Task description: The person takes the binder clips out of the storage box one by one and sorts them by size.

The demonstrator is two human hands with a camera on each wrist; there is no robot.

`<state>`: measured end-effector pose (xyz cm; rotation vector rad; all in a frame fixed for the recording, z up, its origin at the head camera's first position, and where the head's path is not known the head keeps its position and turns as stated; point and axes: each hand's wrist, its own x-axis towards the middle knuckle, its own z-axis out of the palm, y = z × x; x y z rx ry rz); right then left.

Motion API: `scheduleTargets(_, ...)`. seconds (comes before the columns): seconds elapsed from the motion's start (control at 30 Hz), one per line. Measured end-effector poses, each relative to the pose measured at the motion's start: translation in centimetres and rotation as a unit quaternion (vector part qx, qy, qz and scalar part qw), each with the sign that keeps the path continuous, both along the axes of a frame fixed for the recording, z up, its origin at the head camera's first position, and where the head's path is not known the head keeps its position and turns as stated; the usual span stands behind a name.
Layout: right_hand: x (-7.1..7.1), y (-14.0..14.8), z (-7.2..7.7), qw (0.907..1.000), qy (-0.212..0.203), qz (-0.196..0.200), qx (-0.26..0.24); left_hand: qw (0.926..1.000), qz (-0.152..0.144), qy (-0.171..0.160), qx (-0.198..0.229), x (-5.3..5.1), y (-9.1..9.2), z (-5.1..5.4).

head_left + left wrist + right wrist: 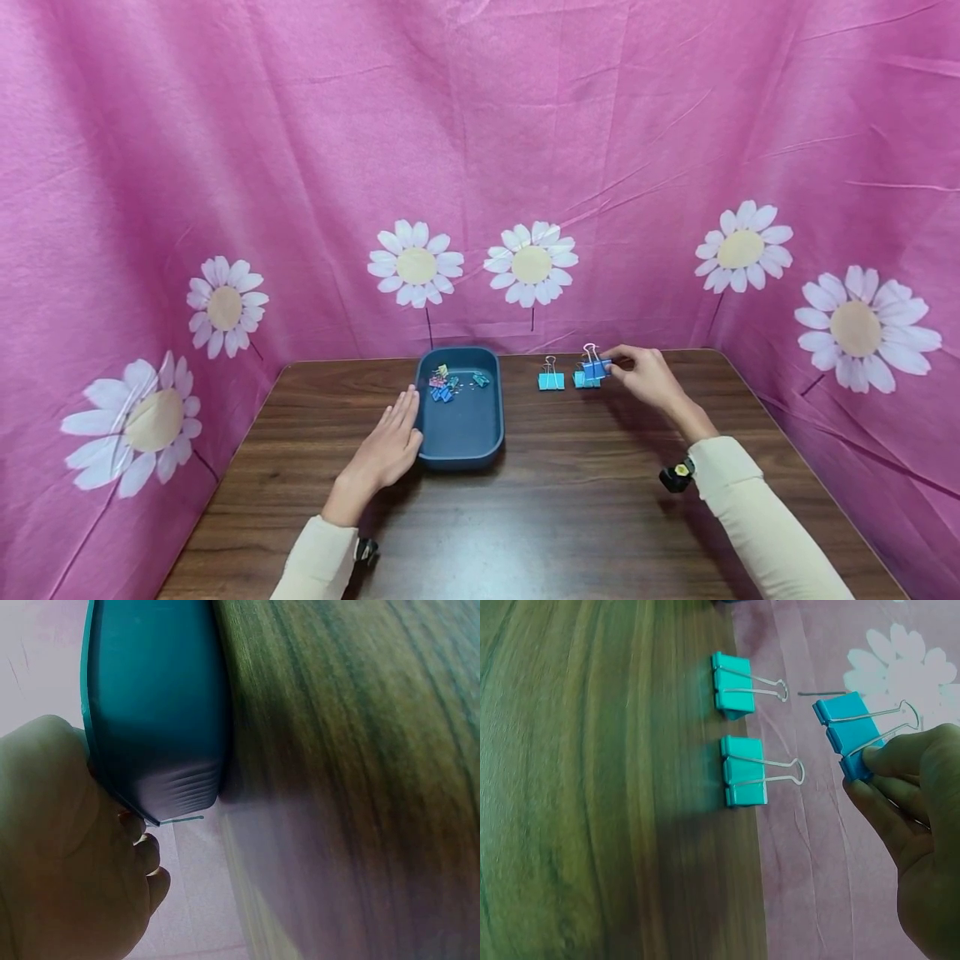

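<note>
My right hand (651,379) pinches a blue binder clip (595,368) by its side, its wire handles pointing up; the right wrist view shows the blue clip (851,731) between thumb and fingers (889,814). Two teal binder clips stand on the table: one (551,382) to the left, the other (585,381) partly behind the blue clip. Fingers straight, my left hand (384,446) rests against the left wall of a dark blue-grey tray (461,454). Inside the tray lie several small clips, among them blue ones (442,394) and a green one (481,380).
A brown wooden table (600,517) carries everything. Behind it and at both sides hangs a pink cloth (480,167) printed with white daisies, close to the table's back edge and the two teal clips.
</note>
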<state>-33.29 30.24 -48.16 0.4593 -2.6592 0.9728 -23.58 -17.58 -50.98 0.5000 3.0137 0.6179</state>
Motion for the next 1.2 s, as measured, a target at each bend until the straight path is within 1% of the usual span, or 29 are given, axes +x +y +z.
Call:
scheduleTargets(0.17,0.0,1.1,-0.5,0.9999,0.002,-0.015,0.0,1.0,-0.001,0.004,-0.001,0.0,0.0,-0.1)
scheduleTargets(0.3,-0.1,1.9,-1.0,0.9995,0.013,-0.029,0.005,1.0,-0.002,0.004,-0.003,-0.1,0.0,-0.1)
scheduleTargets(0.47,-0.3,2.7,-1.5,0.9989,0.04,-0.018,-0.02,1.0,-0.004,0.006,-0.004,-0.1,0.0,-0.1)
scheduleTargets(0.53,-0.4,3.0,-1.7,0.9986,0.042,-0.015,-0.028,1.0,-0.004,0.008,-0.004,-0.1,0.1,-0.1)
scheduleTargets(0.73,-0.6,3.8,-2.5,0.9982,0.039,-0.044,-0.01,0.9999,-0.002,0.013,-0.004,0.1,0.1,-0.1)
scheduleTargets(0.97,-0.8,4.4,-3.5,0.9966,0.04,-0.072,-0.004,0.9999,-0.001,0.014,-0.005,0.1,0.1,-0.1)
scheduleTargets(1.2,-1.1,4.8,-4.0,0.9964,0.023,-0.081,0.001,1.0,0.001,0.005,-0.007,-0.1,0.0,-0.2)
